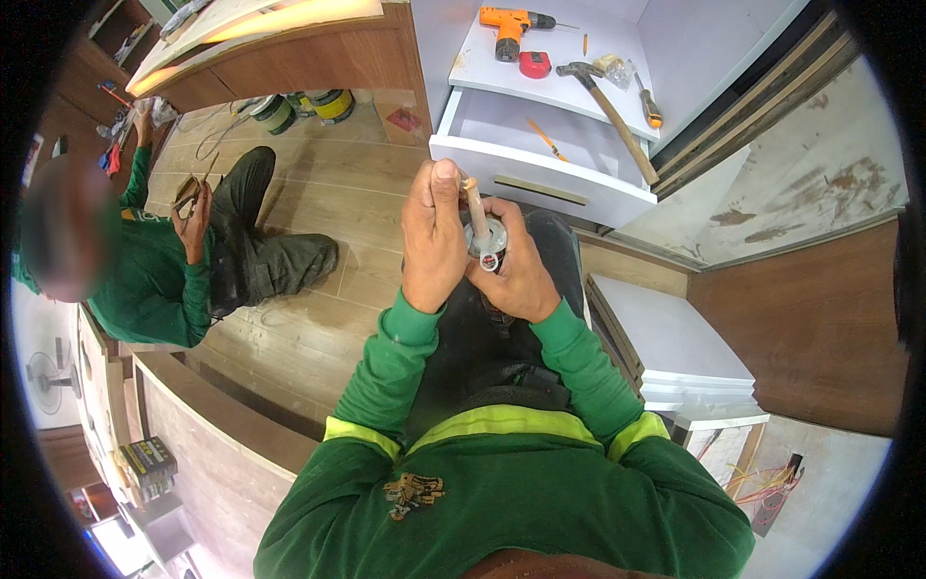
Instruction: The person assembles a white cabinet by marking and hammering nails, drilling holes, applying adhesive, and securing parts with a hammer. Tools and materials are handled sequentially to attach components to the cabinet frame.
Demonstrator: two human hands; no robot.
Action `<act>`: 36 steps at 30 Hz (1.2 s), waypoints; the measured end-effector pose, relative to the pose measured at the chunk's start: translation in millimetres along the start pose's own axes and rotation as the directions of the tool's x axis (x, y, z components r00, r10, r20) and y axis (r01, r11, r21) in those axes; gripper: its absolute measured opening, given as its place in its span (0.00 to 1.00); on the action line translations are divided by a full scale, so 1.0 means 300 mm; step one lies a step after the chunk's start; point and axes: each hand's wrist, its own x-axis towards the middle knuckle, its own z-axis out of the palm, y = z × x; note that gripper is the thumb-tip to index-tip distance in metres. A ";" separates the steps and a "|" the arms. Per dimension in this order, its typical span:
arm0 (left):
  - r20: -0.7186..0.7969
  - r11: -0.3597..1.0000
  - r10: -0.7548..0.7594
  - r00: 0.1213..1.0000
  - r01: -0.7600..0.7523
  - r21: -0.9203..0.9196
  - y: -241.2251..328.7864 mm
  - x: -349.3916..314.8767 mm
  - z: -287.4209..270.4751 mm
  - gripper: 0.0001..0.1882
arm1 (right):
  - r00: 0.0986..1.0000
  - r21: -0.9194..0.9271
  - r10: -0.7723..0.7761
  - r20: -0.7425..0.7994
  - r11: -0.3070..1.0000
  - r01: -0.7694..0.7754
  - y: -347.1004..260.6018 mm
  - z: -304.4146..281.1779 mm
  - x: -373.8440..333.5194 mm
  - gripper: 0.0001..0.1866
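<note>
over the lap, both hands meet in front of a white drawer unit (pixel 540 174). left hand (pixel 434 236) is curled shut around a pale wooden handle (pixel 476 207), thumb pointing up along it. right hand (pixel 516 265) is closed about a round metal fitting (pixel 489 241) at the handle's lower end, touching the left hand. on top of the unit lie an orange drill (pixel 511 27) and a hammer (pixel 608 106). at left, a co-worker (pixel 183 261) in green sits on the wooden floor.
</note>
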 end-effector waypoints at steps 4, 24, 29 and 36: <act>0.019 0.995 0.020 1.000 -0.022 0.094 0.020 0.004 -0.009 0.26 | 1.000 -0.035 -0.016 0.000 0.999 0.016 0.003 0.000 0.005 0.37; -0.011 0.934 -0.075 0.997 0.066 -0.350 0.005 -0.027 -0.030 0.22 | 0.987 -0.315 0.104 0.121 0.947 -0.062 -0.036 -0.134 -0.033 0.46; 0.062 0.884 -0.081 0.995 0.101 -0.456 0.047 -0.058 -0.033 0.21 | 0.965 -0.046 0.234 0.115 0.972 -0.230 0.009 -0.194 -0.058 0.47; 0.157 0.783 -0.091 0.983 0.168 -0.599 0.091 -0.061 -0.054 0.16 | 0.978 -0.086 0.204 0.034 0.976 -0.201 0.069 -0.056 -0.121 0.38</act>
